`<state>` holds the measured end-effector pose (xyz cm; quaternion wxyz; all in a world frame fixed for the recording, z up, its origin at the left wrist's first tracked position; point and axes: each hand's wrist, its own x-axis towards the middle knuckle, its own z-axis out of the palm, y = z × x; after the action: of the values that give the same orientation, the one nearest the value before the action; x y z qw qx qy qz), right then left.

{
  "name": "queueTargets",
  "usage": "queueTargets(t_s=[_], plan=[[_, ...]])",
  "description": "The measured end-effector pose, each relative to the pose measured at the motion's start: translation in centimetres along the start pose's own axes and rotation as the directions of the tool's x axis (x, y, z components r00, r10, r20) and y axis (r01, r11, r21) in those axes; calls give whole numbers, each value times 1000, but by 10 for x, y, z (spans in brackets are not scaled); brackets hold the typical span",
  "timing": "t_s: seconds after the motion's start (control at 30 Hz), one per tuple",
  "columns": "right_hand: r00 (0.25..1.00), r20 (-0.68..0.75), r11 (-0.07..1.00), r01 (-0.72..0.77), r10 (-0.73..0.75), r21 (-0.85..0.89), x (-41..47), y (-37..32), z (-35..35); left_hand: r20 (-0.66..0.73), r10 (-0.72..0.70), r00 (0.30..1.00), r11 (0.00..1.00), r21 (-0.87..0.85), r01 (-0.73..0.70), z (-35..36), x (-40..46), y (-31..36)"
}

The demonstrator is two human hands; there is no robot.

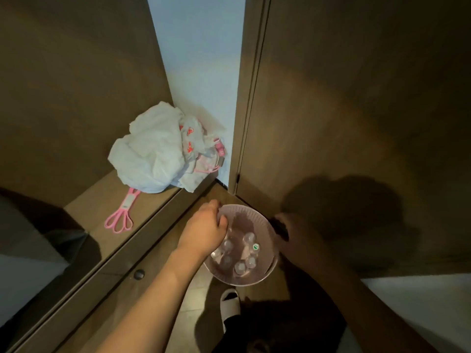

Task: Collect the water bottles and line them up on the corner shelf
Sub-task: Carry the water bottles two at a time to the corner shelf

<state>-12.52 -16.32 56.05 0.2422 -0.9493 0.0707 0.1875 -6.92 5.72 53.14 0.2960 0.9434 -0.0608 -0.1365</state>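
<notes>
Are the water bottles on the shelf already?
No, the bottles sit in the pink basket, and the shelf holds only bags and a pink tool.

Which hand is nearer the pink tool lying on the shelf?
Left. The left hand is on the basket's rim nearest the pink tool; the right hand holds the opposite rim, farther away.
</notes>
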Motion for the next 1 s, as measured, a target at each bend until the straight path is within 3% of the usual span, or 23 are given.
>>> queueTargets(t_s=[0.13, 0.27, 0.43, 0.67, 0.73, 0.83, 1.0], plan=[[994, 102, 998, -27, 32, -52, 95, 39, 32, 132, -146, 980, 989, -16, 149, 53, 57, -31], [978, 204, 987, -6, 39, -161, 205, 105, 139, 243, -254, 936, 967, 62, 246, 149, 121, -92], [943, 325, 980, -9, 75, -201, 330, 203, 315, 269, -354, 896, 933, 164, 320, 317, 207, -197], [928, 358, 959, 9, 97, -283, 407, 285, 454, 215, -462, 861, 846, 397, 355, 465, 269, -285], [957, 288, 945, 50, 47, -322, 408, 286, 461, 194, -431, 881, 853, 406, 327, 480, 271, -296], [957, 290, 956, 58, 29, -287, 401, 281, 446, 182, -396, 900, 881, 352, 316, 478, 268, -296], [971, 237, 969, 95, -39, -230, 379, 228, 363, 151, -393, 907, 901, 263, 347, 404, 246, -255]])
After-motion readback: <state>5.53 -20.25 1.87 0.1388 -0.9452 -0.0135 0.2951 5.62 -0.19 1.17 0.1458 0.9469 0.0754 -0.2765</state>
